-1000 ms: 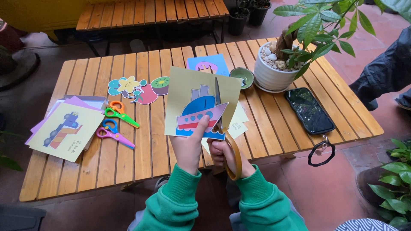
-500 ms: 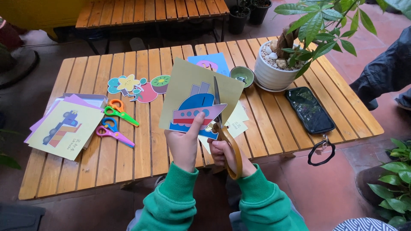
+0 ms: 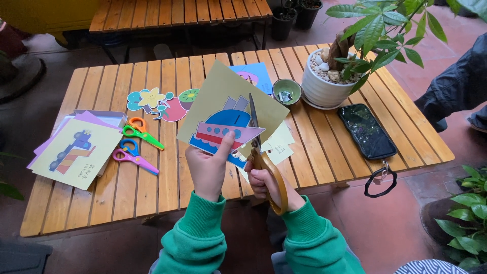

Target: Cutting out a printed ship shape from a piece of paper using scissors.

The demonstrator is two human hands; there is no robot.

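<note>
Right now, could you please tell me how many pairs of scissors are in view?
3. Yellow-handled scissors are in the right hand, cutting the ship picture sheet. An orange-and-green pair and a blue-and-pink pair lie on the table, left of the sheet. None seem hidden.

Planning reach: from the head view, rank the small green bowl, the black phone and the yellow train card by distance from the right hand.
1. Small green bowl, beyond the right hand, beside the plant pot.
2. Black phone, to the right; nearly as close as the bowl.
3. Yellow train card, far left.
</note>
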